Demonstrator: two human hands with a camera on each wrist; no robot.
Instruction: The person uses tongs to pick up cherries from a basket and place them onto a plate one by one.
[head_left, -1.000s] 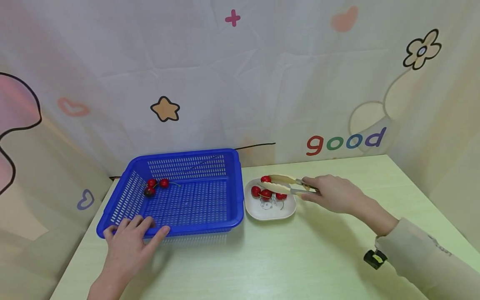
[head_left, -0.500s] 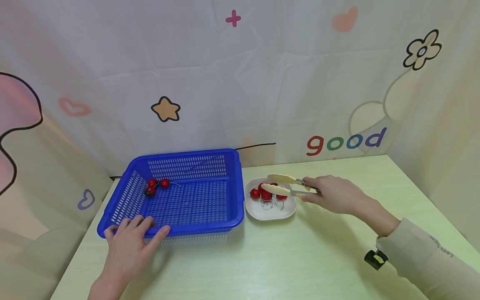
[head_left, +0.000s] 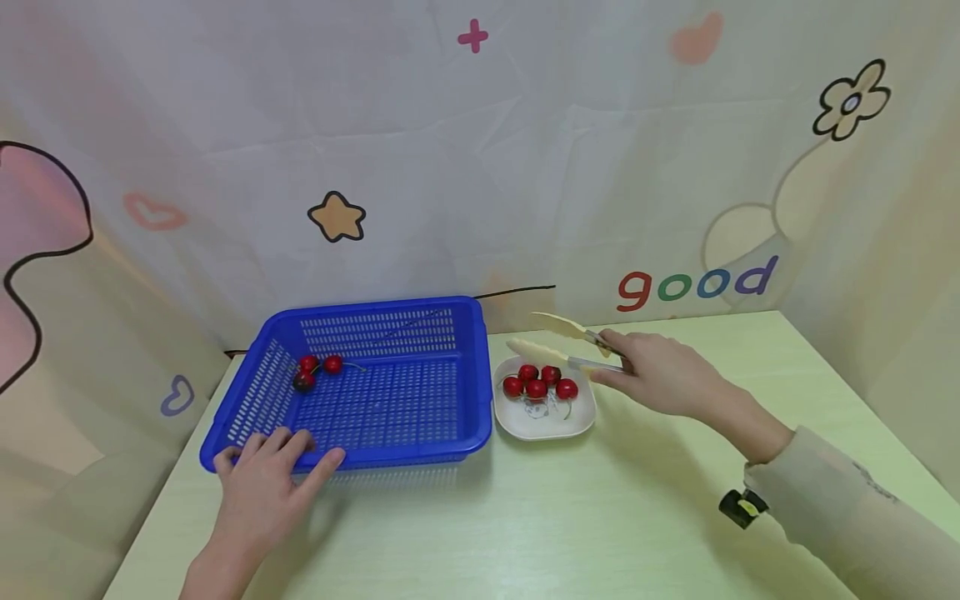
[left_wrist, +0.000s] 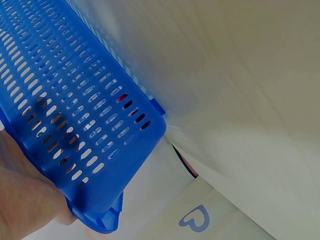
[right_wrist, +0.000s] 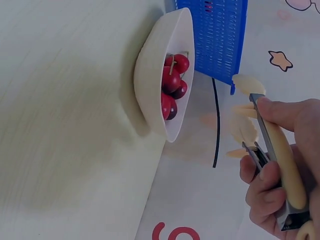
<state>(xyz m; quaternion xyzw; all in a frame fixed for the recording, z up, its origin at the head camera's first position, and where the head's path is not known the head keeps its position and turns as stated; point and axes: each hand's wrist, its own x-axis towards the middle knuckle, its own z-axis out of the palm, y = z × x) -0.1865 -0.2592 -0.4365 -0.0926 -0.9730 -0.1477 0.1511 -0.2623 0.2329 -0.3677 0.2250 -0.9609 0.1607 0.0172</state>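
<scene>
Pale table; left hand grips blue basket; right hand grasps tongs near cherries.

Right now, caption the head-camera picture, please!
Right hand holds beige-tipped metal tongs near red cherries in white dish.

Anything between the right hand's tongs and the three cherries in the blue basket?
Yes: the blue basket's wall next to the white dish. Nothing visible covers those cherries, so passing the tongs over it looks feasible.
</scene>
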